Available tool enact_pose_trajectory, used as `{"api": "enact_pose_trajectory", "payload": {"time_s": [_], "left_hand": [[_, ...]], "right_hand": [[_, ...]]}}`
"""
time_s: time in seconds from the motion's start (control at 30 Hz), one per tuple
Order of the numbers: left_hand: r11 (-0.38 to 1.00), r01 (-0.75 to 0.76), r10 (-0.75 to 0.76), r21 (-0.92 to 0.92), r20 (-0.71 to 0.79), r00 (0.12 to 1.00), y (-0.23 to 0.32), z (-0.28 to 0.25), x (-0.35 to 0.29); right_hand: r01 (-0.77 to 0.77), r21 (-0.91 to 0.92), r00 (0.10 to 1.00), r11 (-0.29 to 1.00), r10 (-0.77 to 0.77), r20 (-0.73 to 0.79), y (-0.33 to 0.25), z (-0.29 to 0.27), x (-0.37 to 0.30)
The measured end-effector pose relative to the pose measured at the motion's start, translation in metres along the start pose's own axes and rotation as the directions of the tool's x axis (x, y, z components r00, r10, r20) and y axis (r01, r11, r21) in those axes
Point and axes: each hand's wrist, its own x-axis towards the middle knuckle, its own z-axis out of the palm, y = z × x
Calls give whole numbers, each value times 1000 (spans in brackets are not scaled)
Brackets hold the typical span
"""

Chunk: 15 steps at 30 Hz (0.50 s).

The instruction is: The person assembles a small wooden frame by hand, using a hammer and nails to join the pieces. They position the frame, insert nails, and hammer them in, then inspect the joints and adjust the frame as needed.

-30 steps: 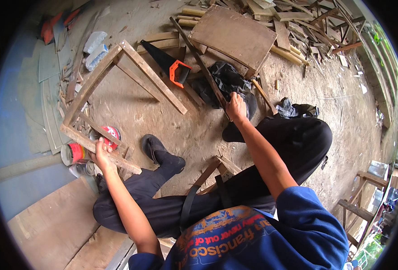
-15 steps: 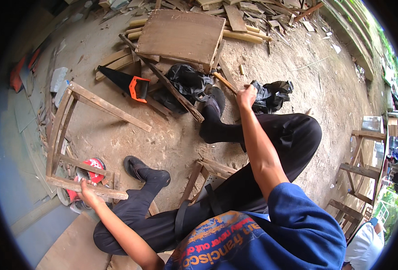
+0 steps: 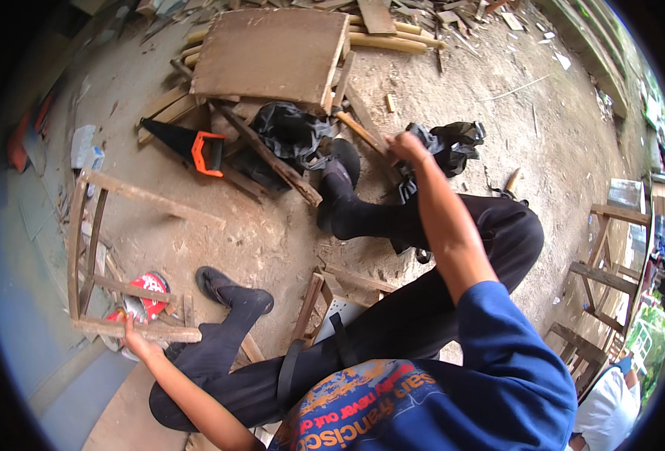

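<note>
My left hand (image 3: 136,340) grips the near rail of a worn wooden chair frame (image 3: 77,248), held up at the lower left above scattered scraps. My right hand (image 3: 408,148) is closed around the wooden handle of a hammer (image 3: 359,131), its head pointing to the far left near my shoe. Just right of that hand lies a crumpled black plastic bag (image 3: 453,146). A handsaw (image 3: 197,150) with a black blade and orange grip rests on wood pieces further left.
A brown wooden panel (image 3: 269,56) lies on poles at the back, with scrap wood (image 3: 377,15) behind. A second black bag (image 3: 291,131) sits by my foot. Red-labelled cans (image 3: 152,289) stand under the frame. At right is a wooden rack (image 3: 603,278), with a person in white (image 3: 610,410) nearby.
The view has shifted, moving most things leftward. The chair frame's far end has come lower and left, still in my left hand. My right hand keeps hold of the hammer.
</note>
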Motion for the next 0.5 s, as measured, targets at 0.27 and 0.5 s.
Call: {"api": "enact_pose_trajectory", "payload": {"time_s": [0.27,0.5], "left_hand": [[1000,-7,6,-21,-38,999,5,13,-8],[1000,2,-2,-28,2,1000,1,13,5]], "right_hand": [[-72,76,959,995,90,-268,-137,16,-93],[399,655,665,642,289,-689,-257,-39,-160]]}}
